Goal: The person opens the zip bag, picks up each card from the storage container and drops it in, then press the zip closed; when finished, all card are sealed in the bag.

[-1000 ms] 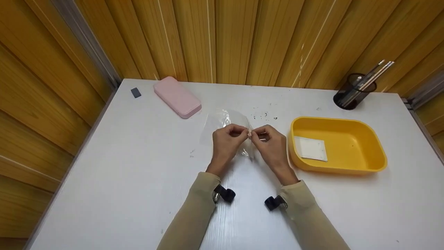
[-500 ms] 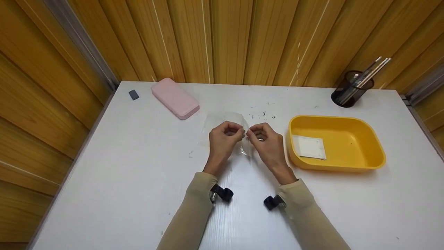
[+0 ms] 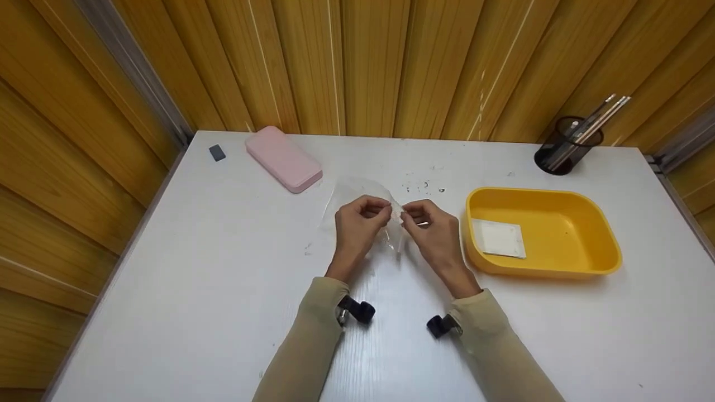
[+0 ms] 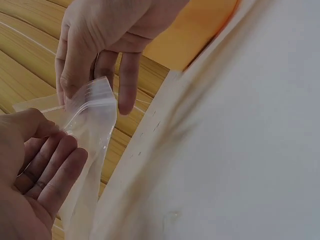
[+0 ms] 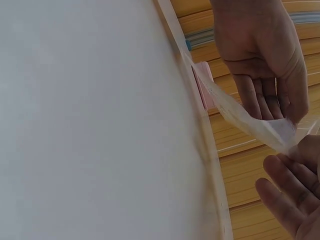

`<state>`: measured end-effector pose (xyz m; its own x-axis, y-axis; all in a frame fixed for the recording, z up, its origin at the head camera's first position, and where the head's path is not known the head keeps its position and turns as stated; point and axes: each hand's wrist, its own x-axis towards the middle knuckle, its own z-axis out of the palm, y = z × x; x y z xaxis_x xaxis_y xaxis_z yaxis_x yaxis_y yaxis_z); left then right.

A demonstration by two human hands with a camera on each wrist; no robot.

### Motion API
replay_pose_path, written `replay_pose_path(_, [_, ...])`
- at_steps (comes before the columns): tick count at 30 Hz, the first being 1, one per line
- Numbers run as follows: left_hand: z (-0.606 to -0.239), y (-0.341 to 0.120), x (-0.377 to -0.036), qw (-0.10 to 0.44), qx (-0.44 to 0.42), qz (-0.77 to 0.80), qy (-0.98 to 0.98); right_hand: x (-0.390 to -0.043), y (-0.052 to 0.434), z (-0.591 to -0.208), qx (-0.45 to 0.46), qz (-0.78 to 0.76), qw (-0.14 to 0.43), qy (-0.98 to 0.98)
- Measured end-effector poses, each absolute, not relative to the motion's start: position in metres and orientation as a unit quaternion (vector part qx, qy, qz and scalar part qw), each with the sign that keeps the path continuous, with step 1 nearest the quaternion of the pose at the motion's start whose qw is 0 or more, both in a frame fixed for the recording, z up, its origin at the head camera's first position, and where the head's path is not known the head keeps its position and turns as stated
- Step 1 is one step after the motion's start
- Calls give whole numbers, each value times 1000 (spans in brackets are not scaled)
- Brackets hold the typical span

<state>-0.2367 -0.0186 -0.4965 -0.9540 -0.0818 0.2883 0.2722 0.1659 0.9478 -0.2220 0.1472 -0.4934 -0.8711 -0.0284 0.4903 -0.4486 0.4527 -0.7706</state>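
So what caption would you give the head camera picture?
Two hands, left hand and right hand, pinch a clear zip bag above a white table.

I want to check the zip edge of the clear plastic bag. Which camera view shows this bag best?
The left wrist view: the clear plastic bag fills the frame's left side, its ridged zip edge pinched by both hands. The head view shows it only as faint glare behind the hands. The right wrist view shows it as a thin edge-on strip.
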Motion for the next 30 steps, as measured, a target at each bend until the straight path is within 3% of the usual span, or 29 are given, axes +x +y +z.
replay_pose_path(9, [-484,-20,-234,177,-66,-570,-800,-220,147,-489,123,450,261,-845])
replay_pose_path(15, [-477,-16,-231,204,-84,-541,-812,-218,142,-489,116,478,222,-842])
replay_pose_path(24, [-476,-19,-231,128,-77,-573,-806,-218,140,-491,145,482,206,-839])
replay_pose_path(30, [-469,-26,-232,130,-103,-522,-837,-218,142,-488,142,455,237,-846])
